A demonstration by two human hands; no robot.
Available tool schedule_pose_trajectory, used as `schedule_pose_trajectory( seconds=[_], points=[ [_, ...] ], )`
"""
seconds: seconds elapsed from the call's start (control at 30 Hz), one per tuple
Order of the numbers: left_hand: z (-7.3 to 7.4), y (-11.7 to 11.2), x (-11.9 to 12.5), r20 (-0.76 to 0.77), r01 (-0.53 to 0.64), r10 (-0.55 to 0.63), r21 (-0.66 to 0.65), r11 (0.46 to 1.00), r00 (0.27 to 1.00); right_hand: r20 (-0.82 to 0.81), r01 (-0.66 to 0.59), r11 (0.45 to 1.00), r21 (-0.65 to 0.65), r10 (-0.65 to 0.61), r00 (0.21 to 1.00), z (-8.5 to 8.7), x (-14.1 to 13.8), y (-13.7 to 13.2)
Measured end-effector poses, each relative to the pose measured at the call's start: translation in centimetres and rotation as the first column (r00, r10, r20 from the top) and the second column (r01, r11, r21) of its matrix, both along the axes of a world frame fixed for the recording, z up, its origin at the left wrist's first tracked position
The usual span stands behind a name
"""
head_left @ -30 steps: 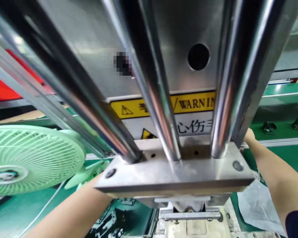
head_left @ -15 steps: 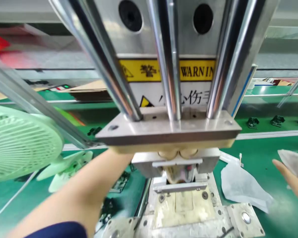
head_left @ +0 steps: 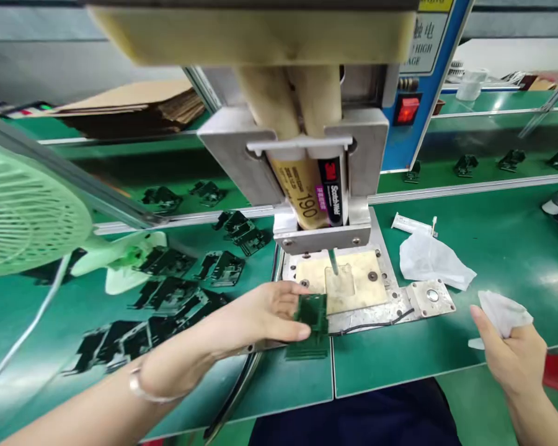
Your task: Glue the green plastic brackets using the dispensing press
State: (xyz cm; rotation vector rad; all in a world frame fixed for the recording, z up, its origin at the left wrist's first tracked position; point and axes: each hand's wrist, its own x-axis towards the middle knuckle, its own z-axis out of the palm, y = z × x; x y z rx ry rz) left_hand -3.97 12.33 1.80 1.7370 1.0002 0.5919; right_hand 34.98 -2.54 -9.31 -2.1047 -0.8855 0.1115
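Note:
My left hand (head_left: pixel 265 316) pinches a small green circuit board (head_left: pixel 312 311) at the front edge of the metal fixture plate (head_left: pixel 348 286), over a short stack of similar boards (head_left: pixel 307 350). Above the plate hangs a dispenser with a twin adhesive cartridge (head_left: pixel 312 189); its thin nozzle (head_left: pixel 333 261) points down at the beige pad. My right hand (head_left: pixel 511 353) is off to the right, fingers closed around a crumpled white wipe (head_left: pixel 504 311).
Several black parts (head_left: pixel 167 291) lie scattered on the green mat at left, beside a pale green fan (head_left: pixel 25 210). A white bag (head_left: pixel 430 260) lies right of the fixture. More black parts (head_left: pixel 465 164) sit on the far conveyor, near a red switch (head_left: pixel 408 109).
The view has dropped from the press columns to the bench. My left hand has come out from under the machine holding a green board; my right hand now grips the wipe.

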Motion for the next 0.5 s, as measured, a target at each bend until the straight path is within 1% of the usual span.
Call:
schedule_pose_trajectory(
  seconds=[0.07,0.1,0.17,0.23,0.3,0.37,0.43,0.47,0.5],
  points=[
    [-1.2,0.0,1.9,0.091,0.062,-0.047,-0.180,0.982,0.995,-0.020,-0.001,1.000,0.010,0.002,1.000,0.3,-0.1,-0.1],
    [-1.6,0.3,2.7,0.129,0.073,-0.043,-0.234,0.970,0.991,-0.023,0.007,1.000,0.008,-0.006,1.000,0.5,0.0,-0.3],
    [-2.0,1.1,3.9,0.153,0.073,-0.026,-0.309,0.948,0.988,-0.027,0.030,1.000,0.006,-0.030,0.999,0.6,0.3,-0.8],
    [-2.3,1.9,4.5,0.114,0.058,-0.021,-0.331,0.942,0.993,-0.032,0.062,0.998,0.017,-0.061,0.998,0.6,0.6,-1.5],
    [-2.7,2.4,4.6,0.061,0.026,-0.010,-0.276,0.961,0.998,-0.046,0.088,0.996,0.023,-0.087,0.995,0.6,0.6,-1.9],
    [-3.3,2.5,4.5,-0.027,-0.025,0.021,-0.160,0.987,0.999,-0.064,0.092,0.995,0.031,-0.090,0.994,0.7,0.3,-2.0],
    [-3.9,2.3,4.2,-0.168,-0.053,0.055,0.020,0.998,0.984,-0.072,0.066,0.996,0.064,-0.062,0.995,1.0,-0.4,-1.5],
    [-4.1,2.2,4.0,-0.242,-0.036,0.065,0.124,0.992,0.968,-0.073,0.052,0.995,0.082,-0.046,0.996,1.2,-0.8,-1.1],
    [-4.3,2.1,3.7,-0.307,-0.004,0.075,0.227,0.974,0.949,-0.078,0.039,0.995,0.092,-0.032,0.996,1.5,-1.2,-0.5]
  ],
)
